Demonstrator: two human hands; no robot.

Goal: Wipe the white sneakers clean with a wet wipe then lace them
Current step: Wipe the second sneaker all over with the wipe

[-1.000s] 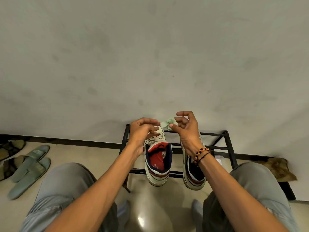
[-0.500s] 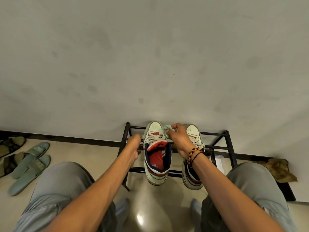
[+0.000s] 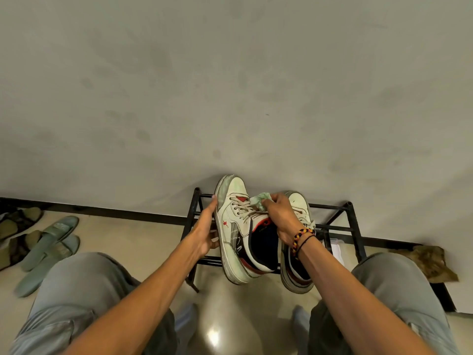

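Two white sneakers with red and navy trim sit on a black metal shoe rack. The left sneaker is tipped onto its side, laces showing. My left hand holds it along its outer sole edge. The right sneaker stands flat beside it, partly hidden by my right forearm. My right hand pinches a crumpled pale green wet wipe against the left sneaker's laces.
Pale green slippers and darker sandals lie on the floor at the left. A brown crumpled rag lies at the right by the wall. My knees in grey trousers frame the rack.
My left hand took hold of the left sneaker's side and tipped it up toward the right. My right hand with the wipe moved down onto its laces.
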